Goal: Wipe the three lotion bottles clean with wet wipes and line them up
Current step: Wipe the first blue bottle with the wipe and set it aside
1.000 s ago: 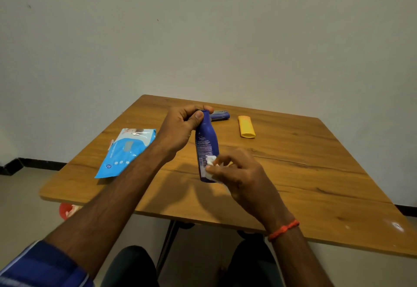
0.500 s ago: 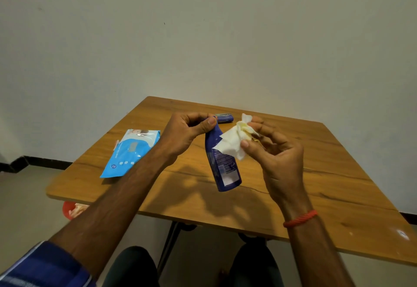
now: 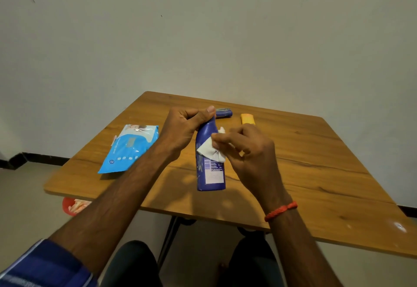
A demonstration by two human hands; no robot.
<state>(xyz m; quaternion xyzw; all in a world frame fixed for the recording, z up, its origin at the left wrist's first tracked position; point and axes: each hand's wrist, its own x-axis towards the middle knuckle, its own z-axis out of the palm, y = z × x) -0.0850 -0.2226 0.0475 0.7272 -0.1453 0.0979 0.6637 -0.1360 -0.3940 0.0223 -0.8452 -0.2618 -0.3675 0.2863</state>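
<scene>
My left hand [image 3: 182,128] grips the neck of a dark blue lotion bottle [image 3: 209,173], held upright above the wooden table [image 3: 316,173], label side toward me. My right hand [image 3: 248,151] pinches a white wet wipe [image 3: 211,150] and presses it against the bottle's upper body. A second blue bottle [image 3: 223,113] lies on its side at the far edge, partly hidden behind my left thumb. A yellow bottle [image 3: 247,118] lies beside it, its near end covered by my right hand.
A light blue wet wipe pack [image 3: 128,149] lies flat on the left part of the table. A red bin [image 3: 71,205] sits on the floor under the table's left corner. The wall stands close behind the table.
My right hand lifted the wipe off the bottle's lower part, held it bunched in the air, then pressed it onto the upper body. The bottle has swung back to upright.
</scene>
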